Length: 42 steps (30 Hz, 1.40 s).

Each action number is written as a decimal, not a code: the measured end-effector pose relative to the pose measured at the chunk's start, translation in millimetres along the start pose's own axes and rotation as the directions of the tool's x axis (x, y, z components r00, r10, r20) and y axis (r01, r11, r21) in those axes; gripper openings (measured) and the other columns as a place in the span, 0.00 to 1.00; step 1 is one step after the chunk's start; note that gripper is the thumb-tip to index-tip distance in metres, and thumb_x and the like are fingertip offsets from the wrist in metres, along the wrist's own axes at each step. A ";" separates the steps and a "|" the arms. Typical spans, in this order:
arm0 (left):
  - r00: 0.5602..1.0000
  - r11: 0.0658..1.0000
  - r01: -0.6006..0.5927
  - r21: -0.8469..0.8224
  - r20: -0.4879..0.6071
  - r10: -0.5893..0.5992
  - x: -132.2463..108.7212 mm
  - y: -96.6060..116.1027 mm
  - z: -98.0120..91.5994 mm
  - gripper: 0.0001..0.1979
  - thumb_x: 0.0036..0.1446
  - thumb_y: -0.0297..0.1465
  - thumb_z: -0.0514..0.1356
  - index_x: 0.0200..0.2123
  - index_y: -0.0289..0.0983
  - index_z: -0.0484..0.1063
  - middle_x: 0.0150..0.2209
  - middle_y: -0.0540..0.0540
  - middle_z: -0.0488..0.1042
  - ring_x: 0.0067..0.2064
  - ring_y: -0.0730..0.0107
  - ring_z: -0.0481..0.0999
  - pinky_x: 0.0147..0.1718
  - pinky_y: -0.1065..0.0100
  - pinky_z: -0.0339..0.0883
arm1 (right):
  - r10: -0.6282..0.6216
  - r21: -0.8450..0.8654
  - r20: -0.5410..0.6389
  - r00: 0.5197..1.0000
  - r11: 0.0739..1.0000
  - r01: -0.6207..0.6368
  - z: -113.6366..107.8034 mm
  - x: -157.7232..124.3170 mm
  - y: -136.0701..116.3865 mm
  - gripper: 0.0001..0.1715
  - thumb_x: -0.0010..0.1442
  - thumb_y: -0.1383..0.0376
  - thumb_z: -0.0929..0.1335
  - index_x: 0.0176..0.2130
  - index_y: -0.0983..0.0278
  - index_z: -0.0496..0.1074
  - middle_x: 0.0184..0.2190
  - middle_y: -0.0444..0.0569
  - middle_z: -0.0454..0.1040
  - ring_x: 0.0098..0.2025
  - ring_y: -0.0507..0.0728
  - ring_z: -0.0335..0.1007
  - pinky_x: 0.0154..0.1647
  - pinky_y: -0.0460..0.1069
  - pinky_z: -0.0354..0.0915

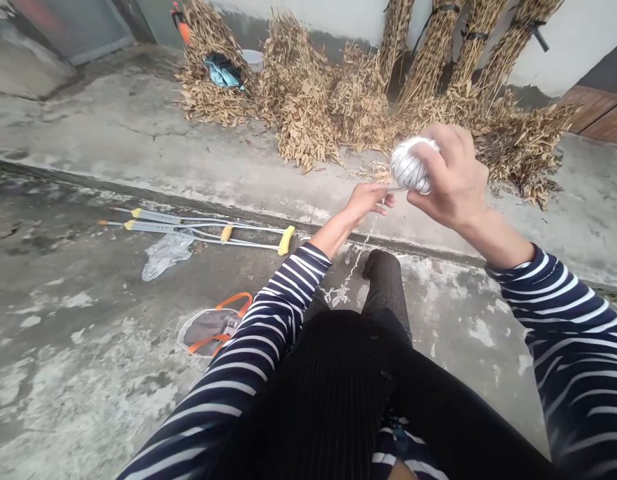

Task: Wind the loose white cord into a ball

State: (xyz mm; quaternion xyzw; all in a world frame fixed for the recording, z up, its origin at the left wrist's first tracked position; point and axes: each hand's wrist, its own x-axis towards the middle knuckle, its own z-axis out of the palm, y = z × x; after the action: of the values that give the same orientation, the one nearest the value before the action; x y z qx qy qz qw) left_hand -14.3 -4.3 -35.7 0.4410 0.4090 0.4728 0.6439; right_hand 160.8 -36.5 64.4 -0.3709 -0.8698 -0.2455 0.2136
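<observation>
A ball of white string (412,165) is gripped in my right hand (453,173), raised in front of me at the right. From the ball a short taut length runs left to my left hand (368,201), whose fingers are pinched on it. Below the left hand a loose, crinkled strand of string (363,248) hangs down and gathers in a small tangle (337,295) near my legs. The inner side of the right palm is hidden behind the ball and fingers.
Dry plant bundles (308,100) lean along the wall, some tied with black straps. A pair of crutches (208,230) lies at the left by a low concrete step (138,143). Near them are a crumpled clear plastic sheet (166,255) and a bag with orange handles (208,330).
</observation>
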 end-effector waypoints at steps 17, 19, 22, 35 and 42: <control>0.955 0.923 -0.275 0.270 -0.038 0.295 -3.9 46.7 -26.7 0.08 0.60 0.22 0.57 0.30 0.33 0.74 0.28 0.50 0.77 0.27 0.78 0.74 0.24 0.78 0.64 | -0.004 -0.173 -0.183 0.983 0.984 -0.028 -76.5 87.7 2.5 0.30 0.61 0.63 0.69 0.62 0.61 0.67 0.65 0.61 0.67 0.65 0.77 0.61 0.49 0.68 0.74; 0.972 0.951 -0.227 0.212 -0.013 0.235 -11.7 41.8 -29.7 0.08 0.60 0.21 0.57 0.30 0.31 0.74 0.31 0.46 0.79 0.31 0.76 0.77 0.24 0.78 0.66 | 0.021 -0.155 -0.239 0.971 0.986 -0.059 -84.1 87.3 5.5 0.29 0.63 0.62 0.68 0.63 0.57 0.66 0.66 0.59 0.66 0.66 0.76 0.60 0.50 0.69 0.74; 0.967 0.956 -0.255 0.145 0.054 0.250 -26.3 31.6 -28.5 0.06 0.61 0.22 0.60 0.39 0.30 0.78 0.42 0.40 0.82 0.41 0.71 0.81 0.26 0.78 0.71 | 0.043 -0.118 -0.226 0.973 0.990 -0.071 -78.9 81.9 14.0 0.30 0.64 0.60 0.68 0.64 0.56 0.64 0.66 0.59 0.65 0.65 0.76 0.59 0.49 0.69 0.74; 0.940 0.940 -0.339 -0.028 -0.056 0.337 -33.5 62.6 27.6 0.09 0.70 0.28 0.58 0.37 0.32 0.76 0.33 0.47 0.81 0.31 0.75 0.79 0.23 0.77 0.62 | 0.001 -0.066 -0.085 0.996 0.998 -0.006 -38.4 67.6 9.9 0.44 0.61 0.51 0.66 0.73 0.44 0.52 0.68 0.52 0.66 0.66 0.81 0.58 0.36 0.66 0.74; 0.949 0.942 -0.295 0.159 -0.064 0.308 -21.3 54.8 15.0 0.10 0.65 0.21 0.55 0.32 0.34 0.73 0.25 0.52 0.76 0.23 0.80 0.73 0.23 0.77 0.58 | -0.010 -0.046 -0.105 0.994 0.999 0.006 -29.6 63.3 13.5 0.35 0.65 0.51 0.66 0.68 0.54 0.63 0.66 0.58 0.67 0.66 0.78 0.59 0.37 0.61 0.75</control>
State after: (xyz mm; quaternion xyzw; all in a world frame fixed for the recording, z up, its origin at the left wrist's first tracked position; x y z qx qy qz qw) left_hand -18.4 -18.7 23.1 0.5237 0.3983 0.5532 0.5110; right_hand 136.5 -11.4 126.4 -0.3589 -0.8530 -0.2854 0.2494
